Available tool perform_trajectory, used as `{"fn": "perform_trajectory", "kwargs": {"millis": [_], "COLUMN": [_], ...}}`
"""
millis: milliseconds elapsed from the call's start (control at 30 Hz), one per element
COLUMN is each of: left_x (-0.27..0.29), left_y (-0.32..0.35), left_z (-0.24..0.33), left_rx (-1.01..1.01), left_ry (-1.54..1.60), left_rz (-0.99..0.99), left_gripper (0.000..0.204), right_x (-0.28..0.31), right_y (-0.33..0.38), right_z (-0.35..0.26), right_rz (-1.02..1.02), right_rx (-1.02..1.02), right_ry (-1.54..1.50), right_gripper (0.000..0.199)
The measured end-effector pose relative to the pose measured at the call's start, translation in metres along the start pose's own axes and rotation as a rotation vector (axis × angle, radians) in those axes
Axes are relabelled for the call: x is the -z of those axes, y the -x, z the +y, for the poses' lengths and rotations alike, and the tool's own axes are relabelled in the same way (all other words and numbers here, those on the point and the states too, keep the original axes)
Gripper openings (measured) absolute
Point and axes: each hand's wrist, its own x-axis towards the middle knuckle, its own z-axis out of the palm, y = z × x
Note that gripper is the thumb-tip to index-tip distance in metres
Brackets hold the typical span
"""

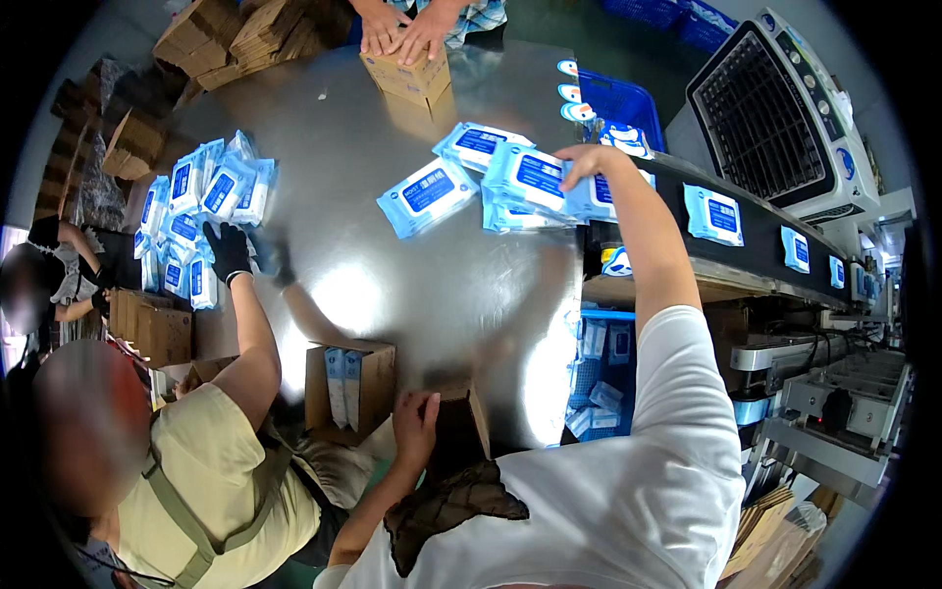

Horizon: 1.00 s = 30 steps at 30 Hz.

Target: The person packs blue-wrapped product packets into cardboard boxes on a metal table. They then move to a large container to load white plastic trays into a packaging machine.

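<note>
My right hand (597, 165) reaches over the end of the conveyor belt, its fingers bent down around a blue and white pack of wet wipes (592, 201). Against it lie several more wipes packs (530, 177), stacked and overlapping, and a single pack (429, 198) rests flat to their left. Down by my body, my left hand (416, 424) is closed at the left edge of an open cardboard box (463, 424). The inside of that box looks dark. Part of it is hidden by a dark cloth-like patch (456, 510) in front of my white shirt.
On the metal table (334, 216), a co-worker's black-gloved hand (231, 250) touches a pile of wipes packs (186, 231). A second box (376, 388) holds upright packs. Across the table, another person's hands press a closed carton (417, 74). More packs ride the conveyor belt (756, 245).
</note>
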Motion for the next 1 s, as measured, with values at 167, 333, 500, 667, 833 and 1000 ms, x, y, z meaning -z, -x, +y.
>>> {"fn": "perform_trajectory", "kwargs": {"millis": [167,333,500,667,833,1000], "left_x": [-0.006,-0.003,-0.006,-0.006,-0.007,-0.012], "left_y": [-0.011,-0.002,-0.004,-0.003,-0.003,-0.009], "left_z": [-0.001,-0.009,0.006,0.001,-0.008,-0.013], "left_rx": [-0.08,-0.09,-0.144,-0.205,-0.188,-0.251], "left_ry": [-0.023,-0.008,0.005,-0.062,-0.085,-0.086], "left_rz": [0.09,0.089,0.158,0.155,0.153,0.186], "left_gripper": [0.034,0.031,0.025,0.023,0.03,0.032], "right_x": [-0.005,-0.076,-0.21,-0.284,-0.33,-0.372], "right_y": [-0.017,-0.031,0.0,0.07,0.139,0.155], "right_z": [-0.06,-0.074,-0.117,-0.179,-0.154,-0.152], "right_rz": [-0.101,-0.13,0.432,0.597,0.549,0.598], "right_rx": [-0.262,-0.092,0.024,0.02,-0.083,-0.246], "right_ry": [-0.054,-0.242,-0.209,0.272,0.341,0.292], "right_gripper": [0.101,0.092,0.113,0.104,0.099,0.099]}}
